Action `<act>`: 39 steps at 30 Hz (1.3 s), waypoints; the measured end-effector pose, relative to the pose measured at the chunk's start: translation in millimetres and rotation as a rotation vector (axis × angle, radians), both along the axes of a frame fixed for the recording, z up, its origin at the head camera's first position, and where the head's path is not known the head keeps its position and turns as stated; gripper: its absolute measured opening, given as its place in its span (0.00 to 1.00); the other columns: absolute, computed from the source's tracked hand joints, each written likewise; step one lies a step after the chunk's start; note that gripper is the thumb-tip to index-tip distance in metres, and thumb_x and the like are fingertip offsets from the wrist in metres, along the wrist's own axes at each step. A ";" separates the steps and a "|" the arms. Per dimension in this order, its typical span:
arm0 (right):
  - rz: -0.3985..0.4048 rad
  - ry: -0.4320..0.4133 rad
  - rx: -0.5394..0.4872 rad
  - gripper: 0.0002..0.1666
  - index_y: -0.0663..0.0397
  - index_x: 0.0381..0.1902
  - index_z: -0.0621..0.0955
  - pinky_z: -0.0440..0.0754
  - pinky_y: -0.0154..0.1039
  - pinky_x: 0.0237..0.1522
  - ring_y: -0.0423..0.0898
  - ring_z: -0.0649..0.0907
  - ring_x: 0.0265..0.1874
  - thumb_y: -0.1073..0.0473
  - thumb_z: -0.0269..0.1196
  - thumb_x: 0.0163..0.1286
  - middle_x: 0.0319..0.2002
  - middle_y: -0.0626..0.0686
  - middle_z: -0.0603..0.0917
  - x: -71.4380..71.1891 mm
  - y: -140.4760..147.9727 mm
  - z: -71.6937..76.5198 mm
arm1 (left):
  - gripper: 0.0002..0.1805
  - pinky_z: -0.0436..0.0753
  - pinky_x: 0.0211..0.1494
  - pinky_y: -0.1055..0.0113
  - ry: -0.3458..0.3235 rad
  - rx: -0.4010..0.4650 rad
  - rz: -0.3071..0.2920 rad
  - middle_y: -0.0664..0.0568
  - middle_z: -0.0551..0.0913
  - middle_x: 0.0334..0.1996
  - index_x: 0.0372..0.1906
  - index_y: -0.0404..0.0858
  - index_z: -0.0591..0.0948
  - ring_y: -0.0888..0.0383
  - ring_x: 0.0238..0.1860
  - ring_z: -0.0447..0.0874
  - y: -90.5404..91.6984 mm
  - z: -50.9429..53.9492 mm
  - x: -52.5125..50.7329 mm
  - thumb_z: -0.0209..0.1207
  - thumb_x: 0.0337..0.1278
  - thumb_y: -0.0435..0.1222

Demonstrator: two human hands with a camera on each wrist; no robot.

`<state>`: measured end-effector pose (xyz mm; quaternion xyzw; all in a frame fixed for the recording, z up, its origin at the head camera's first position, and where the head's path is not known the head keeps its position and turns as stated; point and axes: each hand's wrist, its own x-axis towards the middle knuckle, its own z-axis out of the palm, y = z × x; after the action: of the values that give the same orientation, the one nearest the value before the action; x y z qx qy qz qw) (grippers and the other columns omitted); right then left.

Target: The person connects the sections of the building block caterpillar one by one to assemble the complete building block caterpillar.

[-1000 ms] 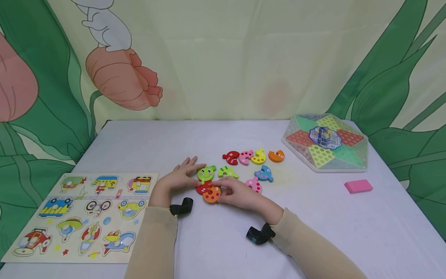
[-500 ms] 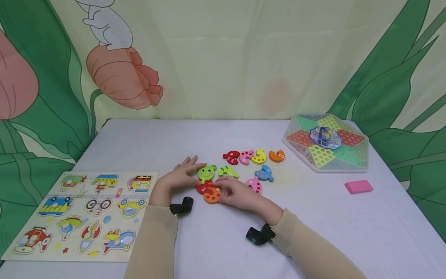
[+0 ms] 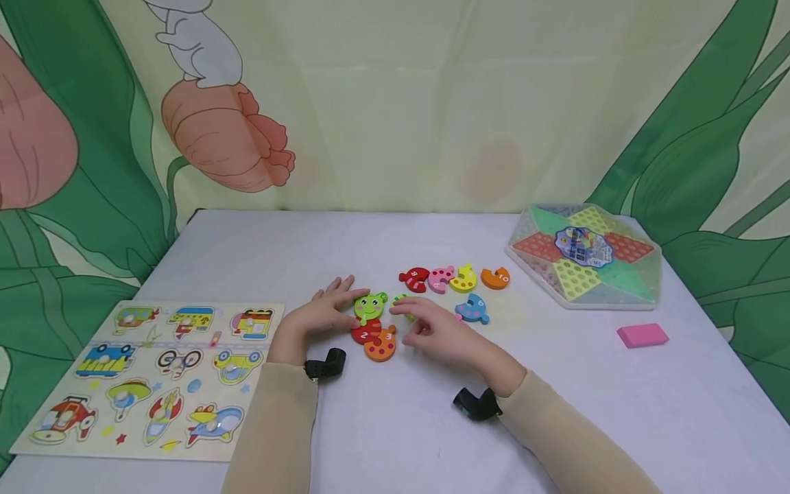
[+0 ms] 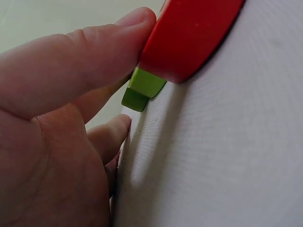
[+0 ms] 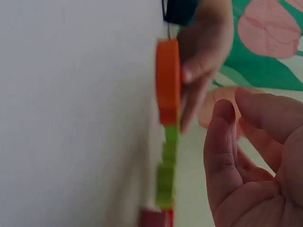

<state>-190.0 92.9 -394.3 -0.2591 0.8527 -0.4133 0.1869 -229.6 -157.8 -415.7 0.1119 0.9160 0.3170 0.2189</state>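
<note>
Where half a second ago the right hand [image 3: 447,336] held the orange piece numbered 3 [image 3: 380,351], it now hangs just right of it, below the centre of the frame: fingers bent, thumb and forefinger slightly apart, nothing between them. Orange piece: set against the red piece numbered 2 [image 3: 370,329], itself against the green head [image 3: 368,309]; all three lie together, so that join appears made. Left hand [image 3: 321,312]: left of this chain, fingers spread, thumb touching the red piece's edge; forefinger at the green head, contact uncertain.

Partly hidden by the right hand: one green striped piece [image 3: 400,298], one pink piece [image 3: 459,316]. Right of centre: one blue piece [image 3: 473,309]. Row beyond: red, pink, yellow and orange pieces, unjoined to the chain; much seems left to do.

Surface: table under white cloth [image 3: 370,425]. Lower left: cream puzzle board [image 3: 206,396] with vehicle pictures. Right: pink block [image 3: 643,335]; farther, hexagonal game box [image 3: 583,247].

Room: cream backdrop [image 3: 401,123], printed with green leaves and a white animal, upper left.
</note>
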 end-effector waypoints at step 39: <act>0.031 0.124 0.196 0.28 0.42 0.57 0.74 0.74 0.47 0.56 0.50 0.69 0.61 0.57 0.64 0.57 0.62 0.49 0.70 -5.5 64.0 -5.6 | 0.36 0.33 0.70 0.43 -0.019 0.018 0.010 0.49 0.42 0.73 0.65 0.53 0.64 0.48 0.72 0.28 0.3 0.6 2.0 0.60 0.46 0.40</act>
<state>-195.6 156.8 -399.8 -0.2778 0.8949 -0.3081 0.1643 -227.6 -157.5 -415.1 0.1062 0.9117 0.3271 0.2247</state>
